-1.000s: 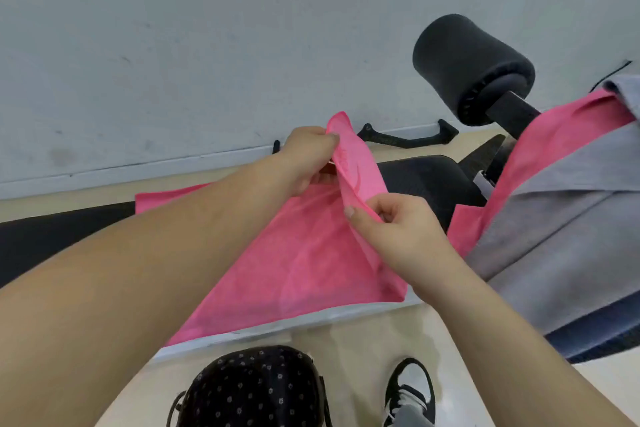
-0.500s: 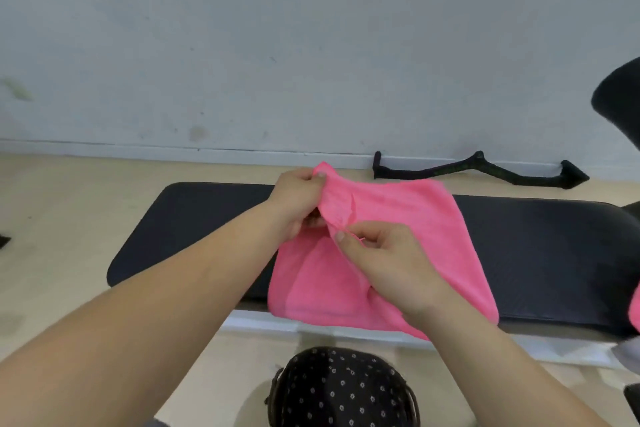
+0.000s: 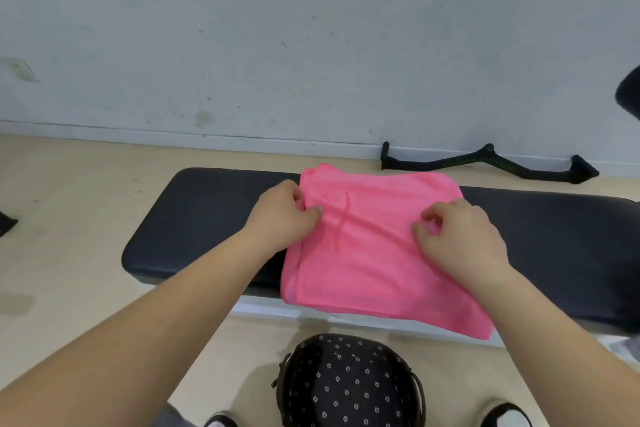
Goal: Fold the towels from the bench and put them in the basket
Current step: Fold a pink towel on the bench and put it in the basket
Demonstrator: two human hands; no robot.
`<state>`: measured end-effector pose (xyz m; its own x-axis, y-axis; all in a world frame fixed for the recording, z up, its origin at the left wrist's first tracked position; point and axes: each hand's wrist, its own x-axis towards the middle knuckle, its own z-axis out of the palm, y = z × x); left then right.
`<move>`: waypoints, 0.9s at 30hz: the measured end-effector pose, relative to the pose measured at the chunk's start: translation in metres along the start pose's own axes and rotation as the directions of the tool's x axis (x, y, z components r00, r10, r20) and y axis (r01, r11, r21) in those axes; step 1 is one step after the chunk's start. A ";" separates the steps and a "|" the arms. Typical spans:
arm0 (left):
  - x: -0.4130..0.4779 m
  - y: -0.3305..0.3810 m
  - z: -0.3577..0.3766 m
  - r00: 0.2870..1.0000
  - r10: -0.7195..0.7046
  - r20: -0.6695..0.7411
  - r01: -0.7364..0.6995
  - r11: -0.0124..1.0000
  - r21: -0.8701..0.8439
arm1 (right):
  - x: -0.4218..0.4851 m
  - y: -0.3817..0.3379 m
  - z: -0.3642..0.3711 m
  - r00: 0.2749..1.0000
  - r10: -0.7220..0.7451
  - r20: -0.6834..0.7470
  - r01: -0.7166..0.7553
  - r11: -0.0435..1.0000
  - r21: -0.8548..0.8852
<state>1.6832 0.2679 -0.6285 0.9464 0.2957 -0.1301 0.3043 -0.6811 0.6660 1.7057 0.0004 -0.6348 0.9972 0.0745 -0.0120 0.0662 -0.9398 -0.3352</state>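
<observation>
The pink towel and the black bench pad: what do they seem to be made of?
The pink towel looks like soft matte cloth, perhaps microfibre or terry: it creases and shows a fine nap. The bench pad looks like black vinyl or faux leather over padding: smooth, faintly shiny, with rounded edges.

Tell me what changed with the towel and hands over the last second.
The raised fold of the pink towel was laid flat on the bench. The right hand slid rightward, away from the left hand. Unchanged: both hands grip the towel, and the dotted basket sits below.
</observation>
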 end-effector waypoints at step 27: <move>-0.043 0.008 0.031 0.985 0.099 0.143 -0.151 0.892 0.426 | -0.014 0.050 -0.015 0.999 0.045 0.001 -0.045 0.993 -0.107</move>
<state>1.6482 0.2287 -0.6406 0.9775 0.1281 -0.1674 0.1744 -0.9377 0.3005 1.6956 -0.0529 -0.6373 0.9991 0.0320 -0.0279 0.0247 -0.9725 -0.2317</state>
